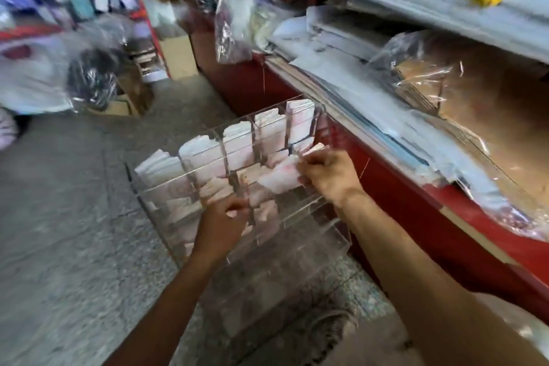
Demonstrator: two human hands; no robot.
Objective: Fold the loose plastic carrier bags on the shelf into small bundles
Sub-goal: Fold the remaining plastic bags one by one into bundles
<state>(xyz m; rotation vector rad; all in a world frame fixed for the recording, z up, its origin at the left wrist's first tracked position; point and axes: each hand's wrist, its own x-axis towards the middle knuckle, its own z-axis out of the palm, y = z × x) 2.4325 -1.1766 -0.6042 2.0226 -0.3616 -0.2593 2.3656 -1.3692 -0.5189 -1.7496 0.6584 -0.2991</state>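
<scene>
The right hand (326,178) pinches one end of a thin, crinkled white-and-pink plastic carrier bag (277,178), which trails leftward from its fingertips across the upper tier of a clear acrylic compartment rack (300,235). The left hand (221,224), lower and to the left, has its fingers curled at a pale folded bundle (234,212) beside an upright divider. Behind, flat folded bags (237,140) stand in the rack's rear slots, just beside a red shelf (416,217) heaped with glossy wrapped stacks.

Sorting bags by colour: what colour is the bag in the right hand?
White with a pink tinge; the bag shows best in the head view.
</scene>
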